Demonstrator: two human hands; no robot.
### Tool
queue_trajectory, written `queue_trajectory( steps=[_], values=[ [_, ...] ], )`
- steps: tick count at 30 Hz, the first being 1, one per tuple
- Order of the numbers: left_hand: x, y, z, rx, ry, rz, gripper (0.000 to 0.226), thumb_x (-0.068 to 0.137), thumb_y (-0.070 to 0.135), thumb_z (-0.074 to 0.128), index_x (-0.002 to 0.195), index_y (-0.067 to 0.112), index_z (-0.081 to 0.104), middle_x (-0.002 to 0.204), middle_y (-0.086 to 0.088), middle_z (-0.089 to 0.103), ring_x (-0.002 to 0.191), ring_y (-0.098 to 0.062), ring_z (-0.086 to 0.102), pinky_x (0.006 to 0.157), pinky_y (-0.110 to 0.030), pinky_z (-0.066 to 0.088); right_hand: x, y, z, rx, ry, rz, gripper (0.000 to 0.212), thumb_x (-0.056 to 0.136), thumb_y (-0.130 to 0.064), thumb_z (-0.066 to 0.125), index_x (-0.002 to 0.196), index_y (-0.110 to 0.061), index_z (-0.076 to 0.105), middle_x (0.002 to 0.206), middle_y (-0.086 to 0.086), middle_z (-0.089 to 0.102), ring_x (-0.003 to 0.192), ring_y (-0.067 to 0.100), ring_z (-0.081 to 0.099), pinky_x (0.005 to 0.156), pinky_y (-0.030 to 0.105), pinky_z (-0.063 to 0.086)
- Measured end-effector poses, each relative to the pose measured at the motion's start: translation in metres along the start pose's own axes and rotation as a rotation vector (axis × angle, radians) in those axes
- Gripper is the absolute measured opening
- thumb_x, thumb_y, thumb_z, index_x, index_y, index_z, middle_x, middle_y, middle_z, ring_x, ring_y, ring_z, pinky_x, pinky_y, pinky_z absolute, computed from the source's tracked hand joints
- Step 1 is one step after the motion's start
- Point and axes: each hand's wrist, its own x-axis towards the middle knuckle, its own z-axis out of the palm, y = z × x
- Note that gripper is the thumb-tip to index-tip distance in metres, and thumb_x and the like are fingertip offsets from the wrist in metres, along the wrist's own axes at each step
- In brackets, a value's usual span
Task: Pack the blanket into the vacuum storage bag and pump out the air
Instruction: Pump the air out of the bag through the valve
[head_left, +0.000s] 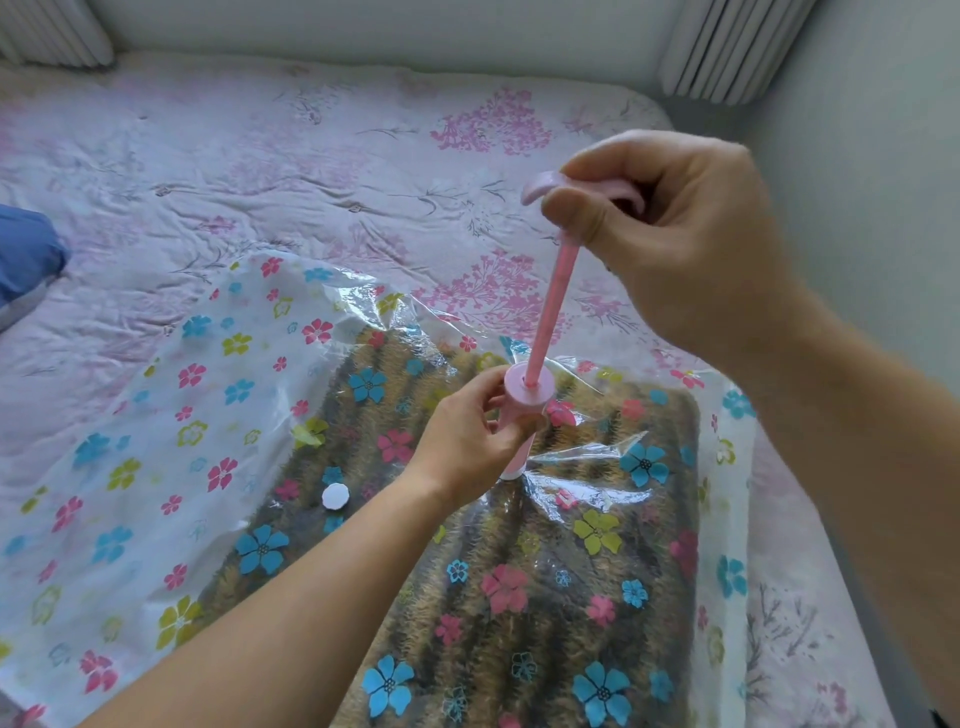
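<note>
On the floral bedsheet (311, 171) lies the clear, flower-printed vacuum storage bag (156, 441), with the brown striped blanket (545, 545) inside its right half. Head view: the pink hand pump (519, 415) stands upright on the bag over the blanket. The left hand (467, 431) is wrapped closed around the pump barrel; the right hand (670, 228) is closed on the T-handle (540, 187), with the plunger rod (550, 306) drawn well out. A white round cap (335, 497) rests on the bag left of the pump.
</note>
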Motion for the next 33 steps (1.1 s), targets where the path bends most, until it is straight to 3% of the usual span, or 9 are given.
queue_trajectory(
  steps=[4,9,14,18,20,22,25,29,33],
  values=[
    [-0.001,0.004,-0.001,-0.049,0.016,0.002,0.044,0.077,0.051,0.077,0.119,0.047,0.066,0.117,0.02,0.074,0.114,-0.004,0.068,0.102,-0.041,0.058,-0.023,0.032,0.017,-0.234,-0.14,0.116,0.027,0.087,-0.033,0.078,0.103,-0.012,0.076,0.066,-0.015,0.063,0.051,-0.001,0.054,0.051,0.011,0.039],
    [-0.003,0.0,0.003,-0.107,0.026,0.01,0.041,0.082,0.034,0.079,0.122,0.03,0.07,0.112,0.004,0.078,0.111,-0.018,0.073,0.104,-0.05,0.055,-0.059,0.074,0.034,-0.38,-0.335,0.327,0.028,0.087,-0.033,0.078,0.11,-0.017,0.077,0.077,-0.029,0.057,0.068,-0.02,0.055,0.067,0.002,0.04],
    [-0.007,0.002,0.007,-0.088,0.039,0.004,0.039,0.09,0.024,0.079,0.128,0.028,0.069,0.114,0.006,0.077,0.111,-0.013,0.071,0.103,-0.043,0.056,-0.059,0.07,0.031,-0.384,-0.331,0.321,0.02,0.088,-0.033,0.077,0.103,-0.019,0.077,0.076,-0.027,0.061,0.072,-0.014,0.06,0.066,0.008,0.041],
    [-0.005,0.003,0.006,-0.047,0.038,0.011,0.039,0.09,0.023,0.08,0.125,0.035,0.068,0.114,0.015,0.076,0.11,-0.004,0.07,0.103,-0.032,0.055,-0.044,0.041,0.018,-0.267,-0.213,0.238,0.02,0.088,-0.03,0.078,0.098,-0.014,0.077,0.063,-0.015,0.059,0.051,-0.001,0.049,0.054,0.012,0.036],
    [-0.007,0.005,0.005,-0.024,0.031,0.011,0.04,0.091,0.026,0.08,0.119,0.049,0.065,0.115,0.022,0.075,0.112,0.0,0.068,0.102,-0.029,0.053,-0.031,0.02,0.008,-0.184,-0.13,0.155,0.021,0.09,-0.03,0.076,0.098,-0.011,0.076,0.061,-0.004,0.06,0.049,0.004,0.041,0.048,0.022,0.035],
    [-0.007,0.006,0.005,-0.012,0.029,0.007,0.042,0.092,0.028,0.079,0.115,0.059,0.063,0.115,0.025,0.074,0.113,0.001,0.067,0.103,-0.03,0.053,-0.017,0.003,0.0,-0.112,-0.03,0.071,0.024,0.09,-0.032,0.074,0.1,-0.01,0.076,0.073,0.012,0.069,0.054,0.021,0.049,0.048,0.038,0.041],
    [-0.008,0.006,0.006,-0.01,0.02,0.004,0.042,0.09,0.033,0.079,0.114,0.063,0.062,0.117,0.026,0.073,0.115,0.001,0.066,0.105,-0.033,0.053,-0.01,-0.006,-0.003,-0.057,0.074,0.038,0.021,0.089,-0.031,0.076,0.099,-0.012,0.073,0.087,0.017,0.075,0.073,0.036,0.066,0.063,0.05,0.054],
    [-0.01,0.004,0.005,-0.058,0.017,0.015,0.042,0.08,0.048,0.078,0.12,0.052,0.065,0.118,0.02,0.074,0.115,-0.003,0.068,0.106,-0.036,0.053,-0.027,0.015,0.008,-0.17,-0.063,0.08,0.025,0.092,-0.031,0.073,0.104,-0.009,0.075,0.074,-0.006,0.07,0.052,0.007,0.05,0.05,0.023,0.043],
    [-0.007,0.003,0.005,-0.1,0.027,0.019,0.042,0.08,0.037,0.08,0.121,0.035,0.071,0.114,0.007,0.078,0.112,-0.015,0.072,0.105,-0.047,0.055,-0.054,0.049,0.025,-0.418,-0.288,0.285,0.031,0.089,-0.035,0.075,0.114,-0.016,0.075,0.093,-0.005,0.075,0.067,-0.006,0.058,0.069,0.003,0.043]
  ],
)
